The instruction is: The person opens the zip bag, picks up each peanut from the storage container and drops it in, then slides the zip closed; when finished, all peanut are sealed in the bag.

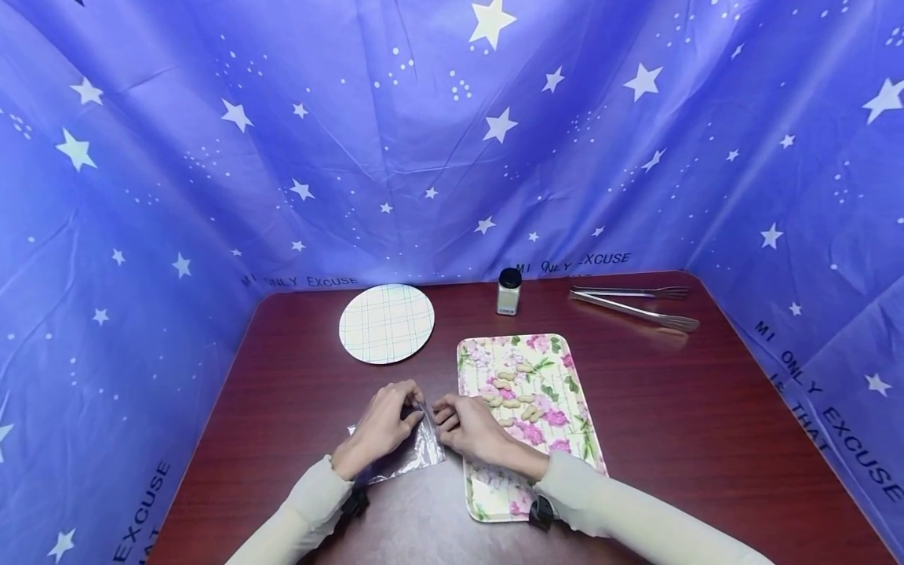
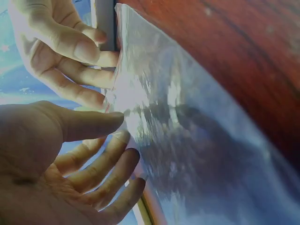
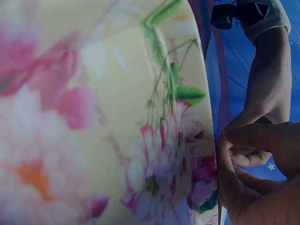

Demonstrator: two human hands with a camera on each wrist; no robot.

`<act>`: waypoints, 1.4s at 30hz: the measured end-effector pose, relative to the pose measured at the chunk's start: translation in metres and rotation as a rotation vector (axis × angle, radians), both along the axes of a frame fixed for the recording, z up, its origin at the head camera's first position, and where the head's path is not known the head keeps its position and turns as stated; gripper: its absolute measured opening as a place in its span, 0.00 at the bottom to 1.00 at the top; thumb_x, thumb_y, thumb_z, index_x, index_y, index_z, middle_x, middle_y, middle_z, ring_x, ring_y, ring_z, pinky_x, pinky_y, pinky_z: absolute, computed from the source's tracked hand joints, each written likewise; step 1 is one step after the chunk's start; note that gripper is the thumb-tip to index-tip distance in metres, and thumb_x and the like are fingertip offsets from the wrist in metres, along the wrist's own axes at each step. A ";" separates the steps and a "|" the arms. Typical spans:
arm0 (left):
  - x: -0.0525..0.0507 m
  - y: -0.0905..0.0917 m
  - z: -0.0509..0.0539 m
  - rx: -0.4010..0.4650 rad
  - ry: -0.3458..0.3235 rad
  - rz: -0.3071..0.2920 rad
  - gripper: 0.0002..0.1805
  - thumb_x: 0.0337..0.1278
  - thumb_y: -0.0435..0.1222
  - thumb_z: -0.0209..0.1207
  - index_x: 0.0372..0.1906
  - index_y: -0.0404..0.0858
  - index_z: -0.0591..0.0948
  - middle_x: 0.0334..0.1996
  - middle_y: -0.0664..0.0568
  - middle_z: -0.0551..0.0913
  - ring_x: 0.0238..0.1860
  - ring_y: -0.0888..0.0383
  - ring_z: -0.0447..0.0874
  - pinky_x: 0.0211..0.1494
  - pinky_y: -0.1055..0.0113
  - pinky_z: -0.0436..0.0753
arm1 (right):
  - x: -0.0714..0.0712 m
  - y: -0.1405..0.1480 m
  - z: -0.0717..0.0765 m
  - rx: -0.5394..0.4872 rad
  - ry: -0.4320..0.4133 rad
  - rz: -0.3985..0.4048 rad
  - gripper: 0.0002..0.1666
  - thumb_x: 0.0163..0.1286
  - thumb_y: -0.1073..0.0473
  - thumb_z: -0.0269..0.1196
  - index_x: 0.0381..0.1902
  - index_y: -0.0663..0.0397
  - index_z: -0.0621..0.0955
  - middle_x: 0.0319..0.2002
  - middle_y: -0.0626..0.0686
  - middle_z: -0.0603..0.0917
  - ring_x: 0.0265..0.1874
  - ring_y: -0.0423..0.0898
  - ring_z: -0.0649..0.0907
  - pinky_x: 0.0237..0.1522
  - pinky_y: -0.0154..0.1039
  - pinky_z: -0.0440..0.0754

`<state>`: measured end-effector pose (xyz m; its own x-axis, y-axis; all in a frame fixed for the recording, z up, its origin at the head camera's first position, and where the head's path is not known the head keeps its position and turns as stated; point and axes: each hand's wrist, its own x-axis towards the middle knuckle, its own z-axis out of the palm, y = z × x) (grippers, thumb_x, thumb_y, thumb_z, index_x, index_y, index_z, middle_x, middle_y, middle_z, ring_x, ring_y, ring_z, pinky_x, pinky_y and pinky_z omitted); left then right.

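A clear plastic zip bag (image 1: 418,455) lies on the table between both hands, its film wrinkled and glossy. My left hand (image 1: 384,420) pinches the bag's edge between thumb and fingers. On the other side, my right hand (image 1: 472,428) pinches the same edge, its forearm crossing the floral tray (image 1: 487,494). In the left wrist view, the bag (image 2: 197,136) spreads away from the fingertips, and its contents, if any, cannot be made out. Several peanuts (image 1: 505,384) lie on the tray. The right wrist view shows mostly the tray's flower pattern (image 3: 154,173), with the hands at its right.
A round white plate (image 1: 387,323) with a grid pattern sits at the back left. Behind the tray stands a small black-capped jar (image 1: 508,292). Metal tongs (image 1: 632,308) lie at the back right. Blue star-printed cloth (image 1: 424,141) surrounds the table (image 1: 678,447).
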<state>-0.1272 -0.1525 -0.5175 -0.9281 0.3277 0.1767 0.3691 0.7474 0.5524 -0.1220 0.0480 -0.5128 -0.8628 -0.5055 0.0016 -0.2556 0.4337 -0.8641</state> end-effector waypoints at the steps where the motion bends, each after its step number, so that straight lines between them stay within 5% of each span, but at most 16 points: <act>1: 0.000 -0.001 0.000 0.008 -0.011 -0.001 0.12 0.51 0.26 0.73 0.37 0.41 0.83 0.32 0.54 0.87 0.37 0.57 0.84 0.45 0.62 0.81 | 0.000 -0.001 -0.001 0.003 0.004 -0.001 0.25 0.54 0.77 0.62 0.53 0.76 0.81 0.40 0.62 0.90 0.36 0.52 0.90 0.37 0.25 0.84; 10: -0.001 -0.003 0.005 0.079 0.002 -0.063 0.11 0.53 0.25 0.71 0.36 0.42 0.84 0.31 0.53 0.88 0.33 0.63 0.86 0.42 0.67 0.86 | -0.002 -0.003 -0.003 0.037 0.081 -0.015 0.13 0.61 0.75 0.65 0.45 0.68 0.85 0.32 0.57 0.88 0.30 0.45 0.88 0.33 0.27 0.83; 19: 0.004 -0.004 0.005 0.079 0.091 -0.057 0.10 0.51 0.28 0.73 0.38 0.42 0.87 0.34 0.55 0.87 0.35 0.61 0.86 0.43 0.66 0.85 | -0.003 0.000 -0.005 -0.092 -0.074 -0.022 0.08 0.68 0.74 0.66 0.45 0.69 0.85 0.34 0.64 0.91 0.28 0.51 0.91 0.30 0.29 0.86; 27: 0.015 -0.002 0.010 0.138 0.161 0.044 0.17 0.51 0.32 0.76 0.48 0.36 0.87 0.36 0.51 0.86 0.39 0.56 0.85 0.46 0.60 0.85 | -0.006 0.003 -0.003 -0.187 -0.156 -0.065 0.11 0.66 0.74 0.67 0.46 0.73 0.86 0.34 0.69 0.90 0.27 0.60 0.90 0.30 0.37 0.89; 33: 0.025 0.002 0.011 0.193 0.125 0.139 0.15 0.55 0.34 0.74 0.47 0.37 0.87 0.31 0.57 0.86 0.32 0.61 0.85 0.42 0.63 0.84 | -0.005 0.005 -0.005 -0.216 -0.159 -0.080 0.13 0.66 0.72 0.69 0.48 0.74 0.86 0.35 0.68 0.91 0.28 0.57 0.91 0.32 0.39 0.90; 42: 0.035 0.008 0.011 0.338 -0.073 0.130 0.06 0.65 0.32 0.67 0.44 0.36 0.89 0.29 0.53 0.90 0.27 0.67 0.86 0.33 0.74 0.85 | -0.002 0.001 -0.006 -0.259 -0.173 -0.104 0.14 0.64 0.71 0.71 0.47 0.73 0.86 0.34 0.68 0.91 0.28 0.59 0.91 0.31 0.43 0.90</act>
<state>-0.0923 -0.1443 -0.5065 -0.9723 0.1406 0.1867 0.2336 0.5561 0.7976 -0.1241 0.0492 -0.5185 -0.9087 -0.4162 -0.0331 -0.0607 0.2101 -0.9758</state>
